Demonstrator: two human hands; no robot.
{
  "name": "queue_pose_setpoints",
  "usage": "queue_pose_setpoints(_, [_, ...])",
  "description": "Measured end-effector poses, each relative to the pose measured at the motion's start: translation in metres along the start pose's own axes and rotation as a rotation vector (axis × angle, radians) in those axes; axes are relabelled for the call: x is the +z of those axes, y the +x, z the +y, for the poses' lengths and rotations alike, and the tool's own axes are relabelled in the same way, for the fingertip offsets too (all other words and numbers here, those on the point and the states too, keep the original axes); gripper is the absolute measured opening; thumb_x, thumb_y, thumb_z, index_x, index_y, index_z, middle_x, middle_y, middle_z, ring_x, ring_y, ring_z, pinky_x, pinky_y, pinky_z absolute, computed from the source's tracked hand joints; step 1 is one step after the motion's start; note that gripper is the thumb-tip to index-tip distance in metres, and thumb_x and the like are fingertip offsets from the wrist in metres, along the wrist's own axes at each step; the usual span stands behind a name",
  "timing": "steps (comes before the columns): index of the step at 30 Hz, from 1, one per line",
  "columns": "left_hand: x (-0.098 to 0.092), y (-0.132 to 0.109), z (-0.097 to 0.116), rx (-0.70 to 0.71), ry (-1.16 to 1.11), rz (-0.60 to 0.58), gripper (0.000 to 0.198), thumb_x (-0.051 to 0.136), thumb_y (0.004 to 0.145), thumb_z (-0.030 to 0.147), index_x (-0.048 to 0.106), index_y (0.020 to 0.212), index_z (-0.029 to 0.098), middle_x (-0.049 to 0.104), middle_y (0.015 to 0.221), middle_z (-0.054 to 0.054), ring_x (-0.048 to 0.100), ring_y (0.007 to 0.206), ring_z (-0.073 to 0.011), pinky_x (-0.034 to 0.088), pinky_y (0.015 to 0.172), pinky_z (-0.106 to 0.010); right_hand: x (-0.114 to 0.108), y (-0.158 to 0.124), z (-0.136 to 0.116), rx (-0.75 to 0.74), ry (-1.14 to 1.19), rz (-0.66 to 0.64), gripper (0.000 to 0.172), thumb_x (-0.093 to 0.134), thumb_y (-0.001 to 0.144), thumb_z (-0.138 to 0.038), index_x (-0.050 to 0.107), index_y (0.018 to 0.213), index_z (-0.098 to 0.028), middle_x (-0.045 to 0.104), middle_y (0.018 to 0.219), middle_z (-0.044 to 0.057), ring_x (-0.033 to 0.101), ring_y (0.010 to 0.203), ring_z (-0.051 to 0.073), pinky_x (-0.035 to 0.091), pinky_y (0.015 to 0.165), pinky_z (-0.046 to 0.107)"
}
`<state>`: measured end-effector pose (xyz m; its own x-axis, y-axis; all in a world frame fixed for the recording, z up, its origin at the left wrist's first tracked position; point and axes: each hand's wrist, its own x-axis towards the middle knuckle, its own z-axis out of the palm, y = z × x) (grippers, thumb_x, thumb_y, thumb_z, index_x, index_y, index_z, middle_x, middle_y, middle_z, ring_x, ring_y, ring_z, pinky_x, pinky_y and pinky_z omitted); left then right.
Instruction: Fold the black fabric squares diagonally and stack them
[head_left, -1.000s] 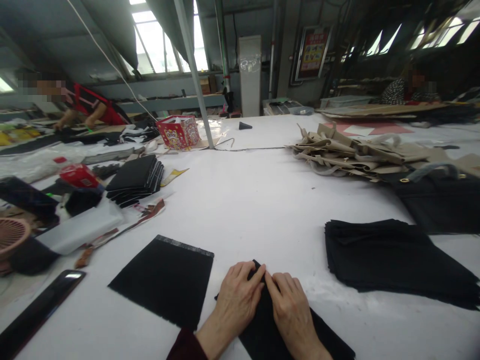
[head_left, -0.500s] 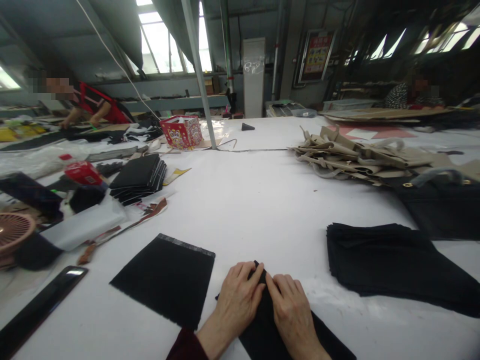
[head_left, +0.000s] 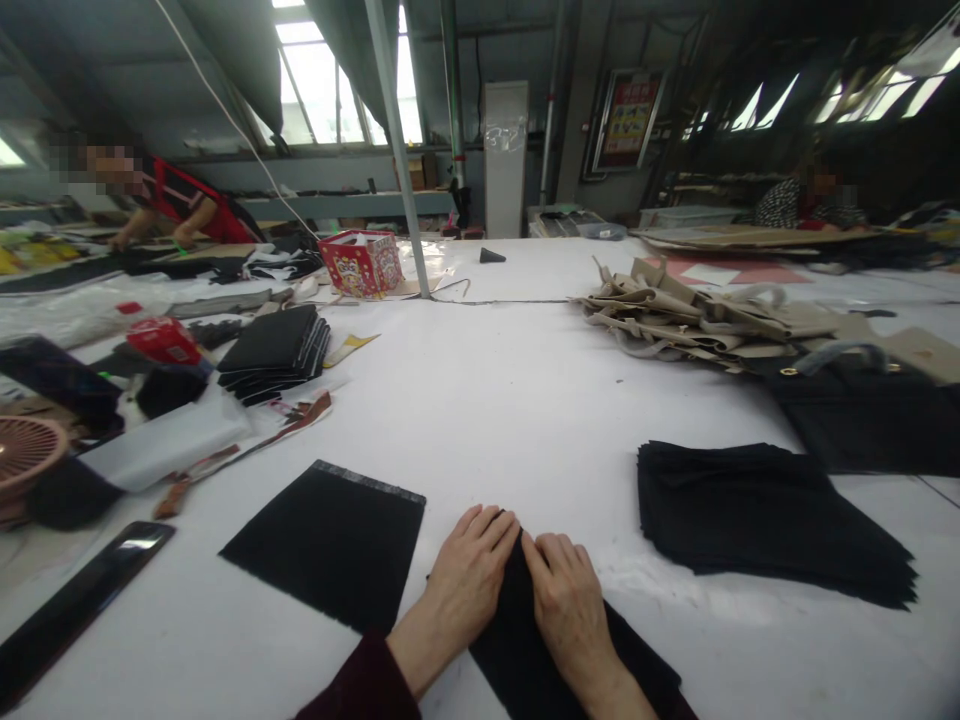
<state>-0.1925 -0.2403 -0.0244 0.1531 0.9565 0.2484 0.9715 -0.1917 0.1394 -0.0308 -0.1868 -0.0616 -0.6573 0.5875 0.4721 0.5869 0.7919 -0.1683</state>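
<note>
At the near edge of the table, a black fabric piece [head_left: 517,655] lies under both of my hands. My left hand [head_left: 466,572] presses on its upper left part, the fingers together and curled over the far edge. Close beside it, my right hand [head_left: 568,598] has bent fingers pinching and pressing the same far edge. The fingertips of the two hands nearly meet there. What lies beneath the palms is hidden. To the left, a separate flat black fabric panel [head_left: 334,545] shows a greyish strip along its far edge. A pile of black fabric pieces [head_left: 757,520] rests to the right.
On the left are a long dark glossy bar [head_left: 82,615], a pink fan [head_left: 26,460], a folded black stack [head_left: 274,350] and a red patterned box [head_left: 364,262]. Beige pieces [head_left: 697,310] are heaped at right. A thin pole [head_left: 397,150] rises mid-table; two people sit or stand farther off.
Both hands have shifted slightly up along the fabric edge, with the left fingers lying straighter over it. The view has turned a little to the right.
</note>
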Motion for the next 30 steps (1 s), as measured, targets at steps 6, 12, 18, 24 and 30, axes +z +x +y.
queue_pose_setpoints(6, [0.005, 0.009, -0.015, 0.158, 0.112, -0.096, 0.045, 0.046, 0.092, 0.019, 0.048, 0.136, 0.016, 0.055, 0.137, -0.006, 0.033, 0.14, -0.0245, 0.012, 0.119, -0.041, -0.001, 0.004, 0.008, 0.088, 0.131, -0.007, 0.029, 0.045, 0.094, -0.01, 0.059, 0.119, -0.016, 0.057, 0.092, 0.007, 0.051, 0.085, 0.02, 0.04, 0.075, 0.033])
queue_pose_setpoints(12, [-0.001, 0.01, -0.013, 0.176, 0.17, -0.155, 0.052, 0.047, 0.09, 0.019, 0.04, 0.142, 0.018, 0.051, 0.141, -0.008, 0.034, 0.139, -0.0239, 0.009, 0.119, -0.041, -0.005, -0.007, 0.013, 0.074, 0.171, 0.049, 0.028, 0.041, 0.096, -0.01, 0.062, 0.115, -0.015, 0.056, 0.09, 0.007, 0.051, 0.084, 0.019, 0.041, 0.074, 0.032])
queue_pose_setpoints(18, [-0.005, 0.011, -0.006, 0.187, 0.177, -0.179, 0.053, 0.048, 0.087, 0.014, 0.043, 0.139, 0.017, 0.05, 0.139, -0.008, 0.034, 0.138, -0.0251, 0.01, 0.12, -0.042, -0.012, -0.02, 0.014, 0.078, 0.14, 0.034, 0.03, 0.039, 0.096, -0.008, 0.062, 0.115, -0.014, 0.055, 0.091, 0.008, 0.049, 0.085, 0.02, 0.042, 0.076, 0.034])
queue_pose_setpoints(24, [-0.003, 0.013, -0.001, 0.214, 0.182, -0.201, 0.054, 0.045, 0.086, 0.012, 0.041, 0.14, 0.014, 0.054, 0.133, -0.009, 0.039, 0.132, -0.0229, 0.012, 0.12, -0.04, -0.018, -0.029, 0.018, 0.064, 0.066, 0.023, 0.032, 0.041, 0.093, -0.005, 0.061, 0.117, -0.012, 0.055, 0.092, 0.009, 0.048, 0.086, 0.022, 0.042, 0.077, 0.036])
queue_pose_setpoints(30, [-0.002, 0.011, 0.004, 0.222, 0.193, -0.206, 0.063, 0.049, 0.082, 0.01, 0.038, 0.143, 0.02, 0.051, 0.134, -0.009, 0.041, 0.131, -0.0248, 0.016, 0.118, -0.043, -0.022, -0.036, 0.023, 0.059, 0.033, 0.005, 0.032, 0.044, 0.092, -0.005, 0.06, 0.118, -0.013, 0.056, 0.093, 0.009, 0.048, 0.087, 0.022, 0.042, 0.078, 0.036])
